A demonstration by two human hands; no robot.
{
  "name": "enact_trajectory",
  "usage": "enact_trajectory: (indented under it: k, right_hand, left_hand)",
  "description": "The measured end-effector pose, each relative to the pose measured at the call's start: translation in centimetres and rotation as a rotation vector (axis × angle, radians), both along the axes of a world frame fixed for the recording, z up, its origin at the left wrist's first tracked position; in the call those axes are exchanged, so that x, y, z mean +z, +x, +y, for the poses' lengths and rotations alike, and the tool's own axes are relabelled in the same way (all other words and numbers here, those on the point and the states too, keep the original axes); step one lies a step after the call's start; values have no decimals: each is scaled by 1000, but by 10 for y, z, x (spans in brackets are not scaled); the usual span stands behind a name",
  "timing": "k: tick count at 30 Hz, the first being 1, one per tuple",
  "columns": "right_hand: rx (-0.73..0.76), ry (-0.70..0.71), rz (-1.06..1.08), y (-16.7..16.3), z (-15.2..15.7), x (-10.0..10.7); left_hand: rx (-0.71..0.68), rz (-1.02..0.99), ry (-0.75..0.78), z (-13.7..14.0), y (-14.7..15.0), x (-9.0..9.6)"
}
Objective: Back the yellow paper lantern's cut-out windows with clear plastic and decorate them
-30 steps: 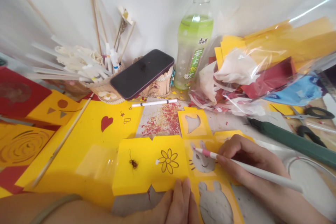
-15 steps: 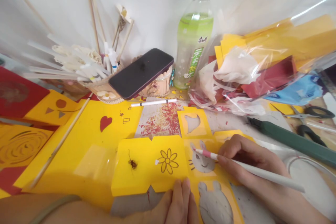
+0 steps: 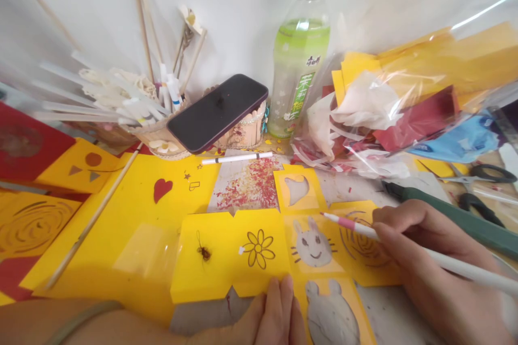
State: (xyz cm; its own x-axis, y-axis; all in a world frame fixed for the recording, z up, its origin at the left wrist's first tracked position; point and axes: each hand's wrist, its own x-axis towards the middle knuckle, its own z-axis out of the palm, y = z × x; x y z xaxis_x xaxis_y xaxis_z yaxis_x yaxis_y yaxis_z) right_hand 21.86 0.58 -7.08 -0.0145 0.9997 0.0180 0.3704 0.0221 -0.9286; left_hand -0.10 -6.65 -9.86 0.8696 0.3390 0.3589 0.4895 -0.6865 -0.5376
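My right hand pinches a white felt-tip pen with a pink band. Its tip hovers above and to the right of a rabbit-face cut-out, which has ears, eyes, whiskers and a smile drawn in. Under that hand is a yellow square with drawn swirls, partly covered. My left hand lies with its fingers stretched over the lower edge of a yellow card that bears a flower outline and a small dark insect-like shape. Beneath the rabbit is a round-eared animal cut-out.
A phone leans across small baskets holding sticks and pens. Behind stands a green drink bottle. To the right are a plastic bag of paper, scissors and a dark green tool. A capped white pen lies mid-table.
My right hand has moved right with the pen, lifting the tip off the rabbit's ear area and uncovering the right whiskers and part of the swirls. My left hand stays put.
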Motion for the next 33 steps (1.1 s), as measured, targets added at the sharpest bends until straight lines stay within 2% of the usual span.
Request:
enact_trajectory:
  k: [6,12,18,23,28,33]
  right_hand:
    - [-94,-69,36,1,1,0]
    - [97,-126,0,0,2,0]
    - [169,-53,12,-1,-1,-3]
    - [335,-41,-42,-4,0,-4]
    - [360,-21,-86,-7,3,-3]
    - [371,-38,-87,-6,3,-7]
  left_hand:
    - [-12,9,-7,2,0,1]
    - [0,-98,53,3,5,-7]
    - [1,-73,52,2,4,-8]
    - [-9,1,7,2,1,0]
    - [-20,52,-39,3,-1,8]
    - [-21,18,-31,2,0,6]
